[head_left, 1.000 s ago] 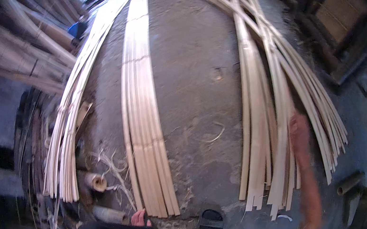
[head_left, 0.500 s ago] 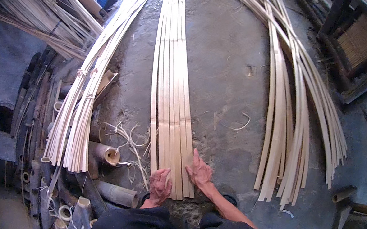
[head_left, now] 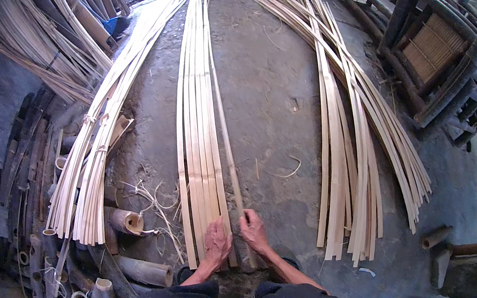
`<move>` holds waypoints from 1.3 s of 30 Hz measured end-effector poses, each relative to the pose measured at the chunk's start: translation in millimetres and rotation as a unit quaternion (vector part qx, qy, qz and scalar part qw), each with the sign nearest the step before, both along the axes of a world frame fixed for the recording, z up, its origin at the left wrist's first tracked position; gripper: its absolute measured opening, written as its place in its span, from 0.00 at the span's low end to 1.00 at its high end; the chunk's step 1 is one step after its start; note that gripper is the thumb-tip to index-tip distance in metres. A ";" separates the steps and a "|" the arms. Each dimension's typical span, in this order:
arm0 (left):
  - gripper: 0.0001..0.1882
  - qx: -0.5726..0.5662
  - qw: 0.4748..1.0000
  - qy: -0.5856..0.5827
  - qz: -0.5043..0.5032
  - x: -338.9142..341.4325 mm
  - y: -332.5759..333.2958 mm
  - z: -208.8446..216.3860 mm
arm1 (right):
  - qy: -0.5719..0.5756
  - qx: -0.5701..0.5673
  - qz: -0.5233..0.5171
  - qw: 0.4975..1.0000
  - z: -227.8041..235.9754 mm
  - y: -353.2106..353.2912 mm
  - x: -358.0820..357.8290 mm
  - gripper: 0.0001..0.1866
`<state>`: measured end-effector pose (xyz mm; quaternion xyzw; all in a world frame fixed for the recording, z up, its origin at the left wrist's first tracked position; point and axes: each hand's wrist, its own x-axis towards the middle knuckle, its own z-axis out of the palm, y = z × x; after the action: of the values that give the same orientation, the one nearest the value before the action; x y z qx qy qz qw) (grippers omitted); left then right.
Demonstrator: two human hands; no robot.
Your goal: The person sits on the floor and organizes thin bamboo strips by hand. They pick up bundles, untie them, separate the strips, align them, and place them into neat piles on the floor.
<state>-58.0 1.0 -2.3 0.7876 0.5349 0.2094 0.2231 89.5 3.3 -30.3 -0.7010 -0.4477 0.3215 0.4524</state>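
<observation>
Long pale bamboo strips [head_left: 198, 149] lie side by side on the floor, running away from my knees. My left hand [head_left: 215, 246] is laid over their near ends with the fingers stretched out. Just to its right, my right hand [head_left: 253, 231] is closed around a single bamboo strip [head_left: 227, 147]. That strip is tilted onto its edge and stands apart from the row at my end, while its far end still meets the others. My right fingertips are curled in and partly hidden.
Tied bamboo strips [head_left: 96, 189] lie to the left, above cut bamboo tubes [head_left: 126, 220]. Thin curled shavings [head_left: 155, 207] sit beside the row. Another loose pile of strips [head_left: 342, 165] spreads at right, before a dark bamboo chair [head_left: 434, 55].
My right hand has closed on the rightmost strip and pulled it away from the row, tipping it on edge. My left hand has moved onto the strips. The view has shifted.
</observation>
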 end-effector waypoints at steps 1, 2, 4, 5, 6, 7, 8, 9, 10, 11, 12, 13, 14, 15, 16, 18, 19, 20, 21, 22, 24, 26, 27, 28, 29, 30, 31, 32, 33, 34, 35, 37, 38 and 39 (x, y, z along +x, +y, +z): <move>0.35 -0.005 1.000 0.017 -0.004 4.9 0.7 -0.1 | 0.029 -0.082 -0.022 0.996 22.4 -3.6 17.4 0.12; 0.36 -0.006 0.999 0.042 0.010 -1.6 -0.8 3.9 | 0.075 -0.071 -0.023 0.994 48.6 -3.3 23.7 0.12; 0.38 -0.020 0.998 0.059 0.009 7.0 -0.8 4.3 | 0.080 -0.021 -0.072 0.994 112.2 -10.6 54.6 0.12; 0.38 -0.027 0.998 0.063 0.012 8.3 -1.7 7.4 | 0.051 0.023 -0.100 0.993 143.1 -13.0 66.1 0.13; 0.39 -0.035 0.997 0.067 0.010 11.7 -1.4 9.3 | 0.060 0.061 -0.129 0.988 155.4 -14.5 82.1 0.13; 0.39 -0.048 0.996 0.074 0.023 7.8 -0.8 14.0 | 0.076 0.101 -0.150 0.981 164.2 -14.1 92.0 0.13; 0.39 -0.062 0.995 0.074 0.028 9.0 0.5 15.9 | 0.054 0.088 -0.160 0.982 171.7 -17.8 103.5 0.16; 0.39 -0.077 0.994 0.075 0.034 9.5 1.4 16.8 | 0.032 0.075 -0.170 0.982 177.6 -21.4 113.5 0.20; 0.39 -0.071 0.995 0.060 0.038 11.0 1.3 15.2 | 0.009 0.063 -0.181 0.981 181.4 -23.2 122.6 0.23; 0.39 -0.064 0.996 0.047 0.043 10.6 -0.5 11.8 | -0.019 0.085 -0.182 0.979 182.7 -22.2 128.9 0.24; 0.40 -0.058 0.996 0.033 0.050 9.7 -1.9 8.7 | -0.045 0.107 -0.181 0.977 183.5 -20.2 133.5 0.25; 0.40 -0.055 0.997 0.008 0.053 11.3 -3.1 5.3 | -0.072 0.126 -0.183 0.972 182.7 -20.5 138.2 0.26; 0.40 -0.052 0.997 -0.016 0.057 12.6 -4.1 1.8 | -0.084 0.133 -0.177 0.971 178.0 -19.5 142.4 0.27; 0.41 -0.049 0.996 -0.041 0.062 12.5 -4.9 -1.5 | -0.095 0.141 -0.170 0.971 169.1 -16.9 146.2 0.27; 0.41 -0.057 0.995 -0.051 0.060 14.2 -4.5 -2.4 | -0.108 0.149 -0.165 0.969 160.0 -15.7 151.0 0.28; 0.42 -0.077 0.993 -0.073 0.057 17.7 -3.8 -2.1 | -0.141 0.076 -0.173 0.972 141.6 -15.1 158.2 0.28; 0.42 -0.082 0.993 -0.064 0.062 16.3 -3.9 -0.7 | -0.144 0.064 -0.174 0.972 137.0 -13.3 159.3 0.28; 0.42 -0.088 0.992 -0.055 0.066 15.4 -3.8 0.6 | -0.147 0.050 -0.175 0.972 133.1 -12.4 160.2 0.27; 0.43 -0.094 0.992 -0.047 0.069 15.2 -3.5 1.4 | -0.140 0.059 -0.177 0.972 130.4 -12.5 162.1 0.27; 0.42 -0.083 0.993 -0.044 0.068 12.4 -4.5 -1.2 | -0.132 0.067 -0.179 0.973 127.8 -12.9 162.3 0.27; 0.42 -0.063 0.995 -0.038 0.064 7.6 -6.8 -9.7 | -0.127 0.006 -0.185 0.975 119.5 -13.0 168.4 0.27; 0.42 -0.047 0.995 -0.056 0.066 12.1 -6.5 -14.2 | -0.145 -0.004 -0.196 0.970 100.8 -18.8 184.2 0.27; 0.42 -0.040 0.995 -0.066 0.066 15.5 -6.2 -15.9 | -0.164 0.017 -0.201 0.966 86.6 -23.0 192.7 0.26; 0.42 -0.044 0.994 -0.074 0.066 15.8 -6.2 -13.3 | -0.179 0.039 -0.199 0.963 81.7 -25.2 194.8 0.26; 0.42 -0.048 0.993 -0.082 0.066 16.8 -6.3 -10.5 | -0.177 0.013 -0.199 0.964 77.9 -29.8 198.2 0.26; 0.42 -0.052 0.992 -0.090 0.066 17.7 -6.5 -8.7 | -0.175 -0.012 -0.198 0.964 74.0 -34.5 201.6 0.27; 0.41 -0.073 0.988 -0.115 0.079 15.6 -6.4 -9.7 | -0.172 -0.035 -0.196 0.965 73.5 -36.2 201.8 0.27; 0.41 -0.093 0.981 -0.139 0.092 13.6 -6.5 -11.6 | -0.191 -0.043 -0.190 0.962 71.9 -37.7 201.5 0.27; 0.41 -0.114 0.974 -0.164 0.106 11.4 -6.6 -13.1 | -0.211 -0.050 -0.183 0.959 69.2 -38.9 200.6 0.27; 0.40 -0.141 0.966 -0.188 0.107 16.9 -6.2 1.2 | -0.232 -0.061 -0.180 0.954 65.6 -42.6 201.6 0.28; 0.38 -0.168 0.956 -0.213 0.108 22.7 -7.4 16.9 | -0.318 -0.017 -0.187 0.929 61.0 -45.0 200.2 0.28; 0.35 -0.226 0.931 -0.268 0.103 31.6 -9.6 23.2 | -0.479 0.077 -0.195 0.853 55.4 -43.2 186.2 0.30; 0.34 -0.259 0.913 -0.299 0.097 35.6 -11.2 12.9 | -0.444 0.105 -0.130 0.880 40.7 -37.7 175.4 0.30; 0.32 -0.291 0.893 -0.330 0.093 38.4 -15.1 8.0 | -0.407 0.133 -0.062 0.902 26.5 -33.4 156.9 0.31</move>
<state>-19.6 -14.1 5.8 0.5196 0.5388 0.3117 0.5853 246.5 -30.1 -3.7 -0.7304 -0.5872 -0.0825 0.3390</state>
